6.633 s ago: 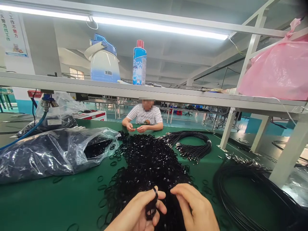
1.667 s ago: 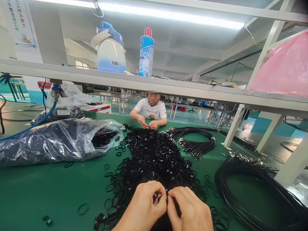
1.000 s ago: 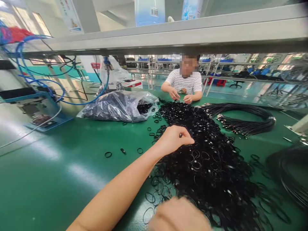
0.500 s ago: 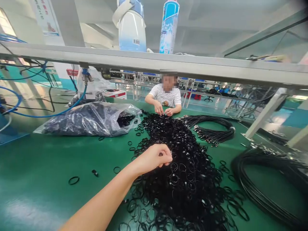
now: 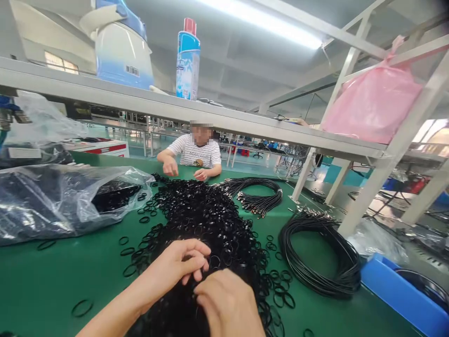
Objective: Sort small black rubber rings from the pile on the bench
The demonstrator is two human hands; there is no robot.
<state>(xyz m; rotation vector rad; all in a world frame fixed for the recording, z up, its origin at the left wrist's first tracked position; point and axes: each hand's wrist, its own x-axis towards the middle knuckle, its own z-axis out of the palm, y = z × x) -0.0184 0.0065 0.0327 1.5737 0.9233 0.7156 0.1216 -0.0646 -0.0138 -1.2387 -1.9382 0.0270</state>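
Observation:
A large heap of black rubber O-rings (image 5: 206, 220) spreads across the green bench top (image 5: 45, 281), with loose rings scattered around its edges. My left hand (image 5: 178, 264) is curled over the near part of the heap, its fingers bent down towards the rings. Just to its right, my right hand (image 5: 228, 299) presses its fingertips into the heap. The two hands almost touch. Whether either hand holds a ring is hidden by the fingers.
A co-worker in a striped shirt (image 5: 196, 152) reaches to the heap's far end. A clear bag of black rings (image 5: 59, 201) lies left, black cord bundles (image 5: 319, 257) right, and a blue tray (image 5: 403, 295) at the right corner. An overhead shelf (image 5: 175, 112) spans the bench.
My right hand has come back into view beside my left hand, and both are now together over the heap's near end. The view has swung, bringing the blue tray into sight.

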